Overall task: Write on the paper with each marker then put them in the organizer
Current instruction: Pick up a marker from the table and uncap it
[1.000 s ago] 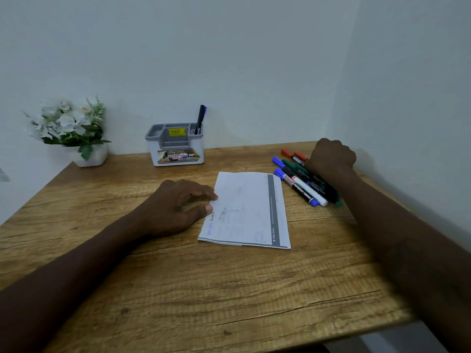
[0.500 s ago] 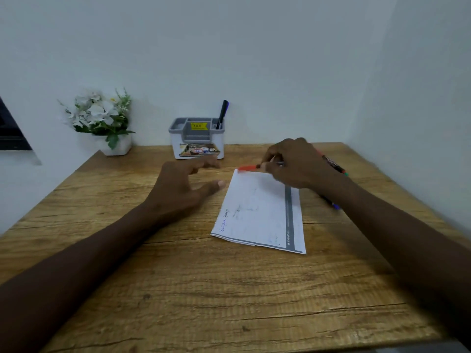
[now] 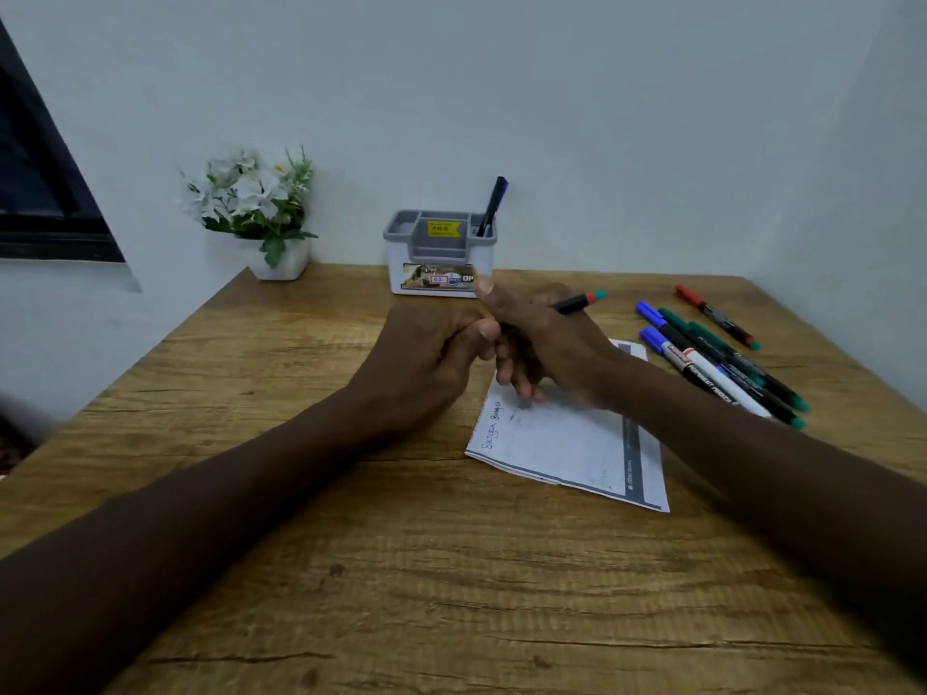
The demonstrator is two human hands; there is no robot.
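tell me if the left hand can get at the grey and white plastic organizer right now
Probably yes: the organizer stands just beyond the left hand on the wooden table, nothing between. But that hand seems to pinch the black marker the right hand holds.

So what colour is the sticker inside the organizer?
Yellow: the sticker in the organizer shows plainly in the head view.

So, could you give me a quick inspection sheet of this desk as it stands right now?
Surface: wooden table, grain cracks.
Job's things: paper with some writing; organizer by the wall, one dark marker standing in it; loose markers lying to the right.
Clutter: nothing seen.
Hands: right hand grips a red-ended marker above the paper; left hand curled against it, grip hidden.
Cables: nothing seen.
Surroundings: white walls, potted flowers, dark window at left.
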